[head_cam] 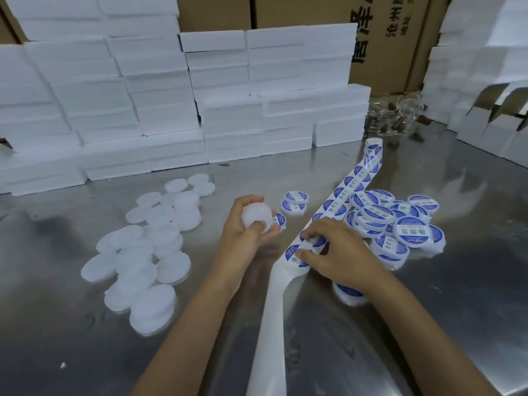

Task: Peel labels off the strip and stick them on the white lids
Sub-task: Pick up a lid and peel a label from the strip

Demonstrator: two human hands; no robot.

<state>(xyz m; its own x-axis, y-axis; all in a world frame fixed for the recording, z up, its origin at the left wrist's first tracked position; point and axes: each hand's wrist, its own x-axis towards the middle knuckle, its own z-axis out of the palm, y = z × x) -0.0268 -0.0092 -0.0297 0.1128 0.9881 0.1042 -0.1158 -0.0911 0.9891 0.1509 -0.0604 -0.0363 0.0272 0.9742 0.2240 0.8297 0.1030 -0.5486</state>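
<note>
My left hand [245, 224] grips a bare white lid [256, 217] above the steel table. A long white strip [347, 184] with round blue-and-white labels runs from a roll [373, 145] at the back right toward me; its near part [271, 324] is bare backing. My right hand [340, 252] lies on the strip, fingertips pinching at a label [313, 241]. Several unlabelled white lids [143, 252] lie scattered to the left. A heap of labelled lids [400, 224] sits to the right of the strip.
Stacks of white foam boxes [171, 110] wall off the back of the steel table [443, 324], with brown cartons [385, 38] behind. Folded white cartons [491, 124] stand at the far right. Clear jars [397, 115] sit at the back. Two labelled lids [295, 201] lie between the hands.
</note>
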